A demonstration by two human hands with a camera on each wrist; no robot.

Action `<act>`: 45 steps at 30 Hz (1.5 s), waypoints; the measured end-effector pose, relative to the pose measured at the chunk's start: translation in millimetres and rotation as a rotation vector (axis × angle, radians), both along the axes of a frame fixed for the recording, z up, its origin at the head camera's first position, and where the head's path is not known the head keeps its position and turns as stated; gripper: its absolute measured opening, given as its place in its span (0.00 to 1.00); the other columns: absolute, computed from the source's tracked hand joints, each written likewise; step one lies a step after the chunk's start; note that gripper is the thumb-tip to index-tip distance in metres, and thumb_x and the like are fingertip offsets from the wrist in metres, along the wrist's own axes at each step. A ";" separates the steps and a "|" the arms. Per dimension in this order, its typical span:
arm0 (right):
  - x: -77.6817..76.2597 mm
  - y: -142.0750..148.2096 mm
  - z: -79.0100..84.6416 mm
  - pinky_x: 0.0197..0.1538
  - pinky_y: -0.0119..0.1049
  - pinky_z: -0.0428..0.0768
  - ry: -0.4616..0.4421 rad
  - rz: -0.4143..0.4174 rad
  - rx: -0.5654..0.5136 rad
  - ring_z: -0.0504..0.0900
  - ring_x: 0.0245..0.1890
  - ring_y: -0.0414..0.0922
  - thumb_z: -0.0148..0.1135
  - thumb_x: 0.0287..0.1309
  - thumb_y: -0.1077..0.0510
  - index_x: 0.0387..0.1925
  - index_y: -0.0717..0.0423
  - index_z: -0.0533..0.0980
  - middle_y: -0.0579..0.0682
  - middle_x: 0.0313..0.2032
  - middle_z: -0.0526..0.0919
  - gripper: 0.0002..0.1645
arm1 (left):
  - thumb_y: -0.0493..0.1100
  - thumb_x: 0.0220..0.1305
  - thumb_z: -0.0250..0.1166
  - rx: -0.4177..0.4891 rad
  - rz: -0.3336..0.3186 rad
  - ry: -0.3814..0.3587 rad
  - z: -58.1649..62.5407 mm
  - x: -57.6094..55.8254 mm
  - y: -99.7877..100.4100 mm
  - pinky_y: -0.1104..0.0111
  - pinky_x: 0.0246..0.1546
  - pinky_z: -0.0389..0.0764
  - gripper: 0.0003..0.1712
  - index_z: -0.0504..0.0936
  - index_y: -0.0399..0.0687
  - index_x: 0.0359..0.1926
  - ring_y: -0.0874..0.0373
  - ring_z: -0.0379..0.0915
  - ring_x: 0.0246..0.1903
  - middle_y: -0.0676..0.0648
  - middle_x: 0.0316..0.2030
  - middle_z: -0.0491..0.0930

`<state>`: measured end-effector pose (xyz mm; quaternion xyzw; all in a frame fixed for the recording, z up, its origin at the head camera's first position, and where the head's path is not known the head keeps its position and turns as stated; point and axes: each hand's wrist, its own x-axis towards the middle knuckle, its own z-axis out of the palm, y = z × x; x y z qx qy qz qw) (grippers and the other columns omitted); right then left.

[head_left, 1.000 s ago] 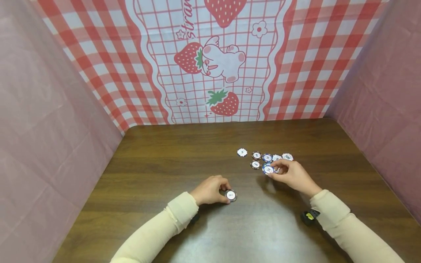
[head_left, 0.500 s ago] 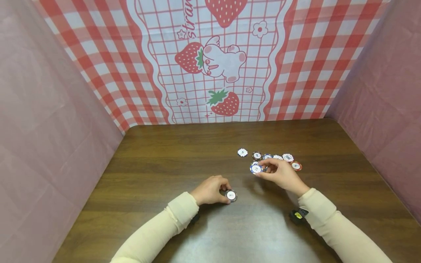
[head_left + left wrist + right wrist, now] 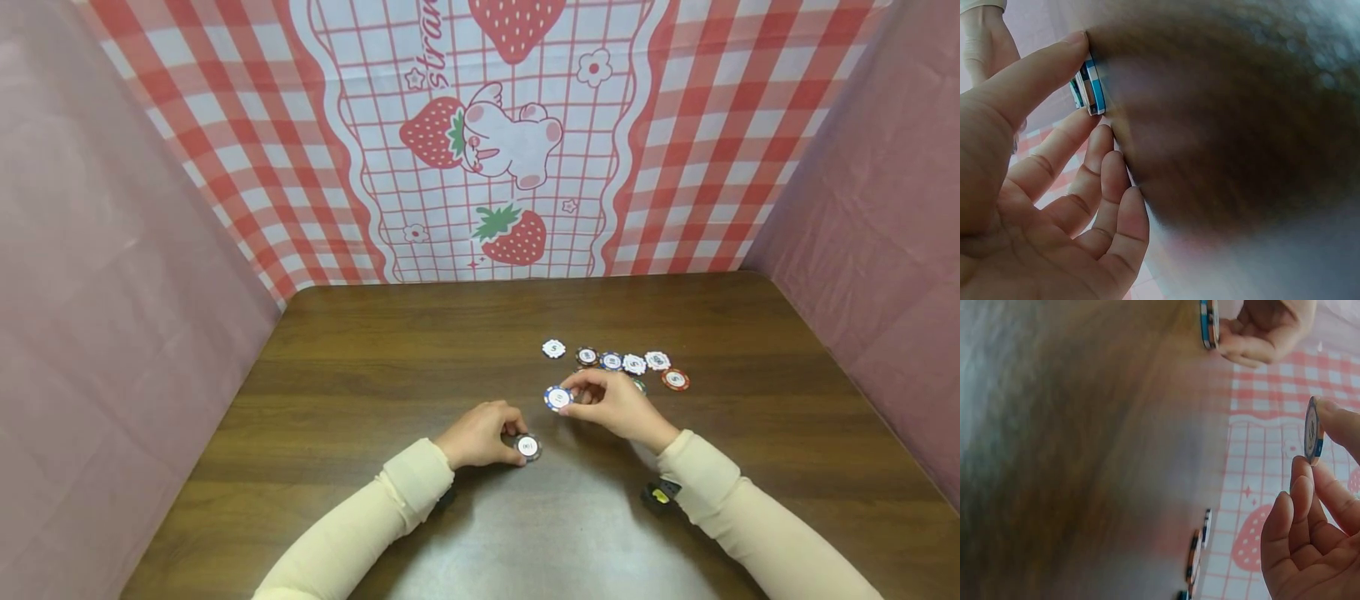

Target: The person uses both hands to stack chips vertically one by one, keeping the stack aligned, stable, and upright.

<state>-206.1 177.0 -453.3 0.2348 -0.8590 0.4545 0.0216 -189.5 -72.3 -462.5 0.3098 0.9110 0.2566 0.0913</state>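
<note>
Between thumb and fingertips, my left hand (image 3: 480,435) holds a short stack of poker chips (image 3: 528,447) on the table. The top chip is dark with a white centre marked 100. In the left wrist view, a blue-and-white chip edge (image 3: 1096,89) shows at the stack's table side. My right hand (image 3: 618,408) pinches one blue-and-white poker chip (image 3: 558,398), marked 10, by its edge. The right wrist view shows that chip (image 3: 1313,432) raised off the table, apart from the stack (image 3: 1209,325).
Loose chips lie in a row farther back: a white chip (image 3: 554,348), a brown one (image 3: 587,356), a blue one (image 3: 611,361), more white ones and a red one (image 3: 676,379). My right hand partly hides others. A checked cloth (image 3: 682,167) hangs behind the wooden table (image 3: 360,350).
My right hand has carried the blue-and-white chip left and nearer the stack, uncovering the red chip. The left hand and its stack have stayed in place.
</note>
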 end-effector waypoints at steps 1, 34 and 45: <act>0.5 -1.8 -0.4 0.29 0.28 0.74 -0.002 0.010 0.002 0.73 0.26 0.33 0.77 0.45 0.57 0.39 0.56 0.83 0.45 0.26 0.80 0.18 | 0.47 0.42 0.80 -0.001 0.000 0.000 0.0 -0.1 0.1 0.75 0.37 0.70 0.19 0.84 0.51 0.36 0.64 0.70 0.32 0.54 0.30 0.77; 8.6 -28.8 -12.2 0.30 0.27 0.75 -0.043 0.209 0.133 0.73 0.25 0.30 0.77 0.45 0.53 0.36 0.54 0.83 0.42 0.27 0.83 0.16 | 0.49 0.43 0.79 -0.039 0.013 -0.005 2.6 0.3 1.7 0.74 0.36 0.69 0.18 0.82 0.51 0.33 0.64 0.69 0.32 0.53 0.32 0.78; 11.3 -33.8 -10.8 0.29 0.26 0.74 -0.049 0.242 0.194 0.72 0.24 0.30 0.77 0.44 0.54 0.34 0.52 0.83 0.42 0.26 0.82 0.14 | 0.49 0.44 0.79 -0.047 0.025 -0.027 3.0 0.0 2.3 0.75 0.36 0.70 0.18 0.82 0.52 0.35 0.64 0.70 0.33 0.54 0.33 0.78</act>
